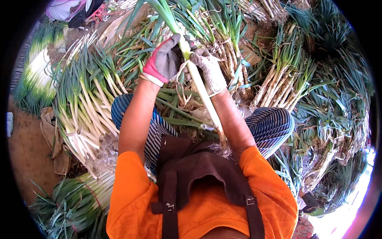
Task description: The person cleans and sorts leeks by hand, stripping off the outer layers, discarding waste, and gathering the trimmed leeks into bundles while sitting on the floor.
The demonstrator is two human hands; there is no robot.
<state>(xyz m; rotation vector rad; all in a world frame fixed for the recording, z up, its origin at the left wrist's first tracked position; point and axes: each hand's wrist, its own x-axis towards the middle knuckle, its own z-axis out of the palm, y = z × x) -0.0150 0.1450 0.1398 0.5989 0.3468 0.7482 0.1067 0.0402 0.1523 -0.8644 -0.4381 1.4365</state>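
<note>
Held out in front of me is a long scallion (200,83), its green leaves pointing away and its rooted end hanging towards my apron. My left hand (167,61), in a grey and red work glove, grips the stalk where white turns to green. Just below on the same stalk, my right hand (210,70) in a dirty whitish knit glove pinches near a strip of peeled dry skin (182,77). That strip dangles beside the stalk. Parts of the fingers of both hands are hidden behind the scallion and each other.
Cleaned scallions (89,101) with white stalks lie at my left. A tied bundle (80,194) sits at lower left, and more bundles (40,71) lie farther up. Unpeeled, brownish scallions (277,77) are heaped at right. Stripped leaves (179,113) litter the ground between my knees.
</note>
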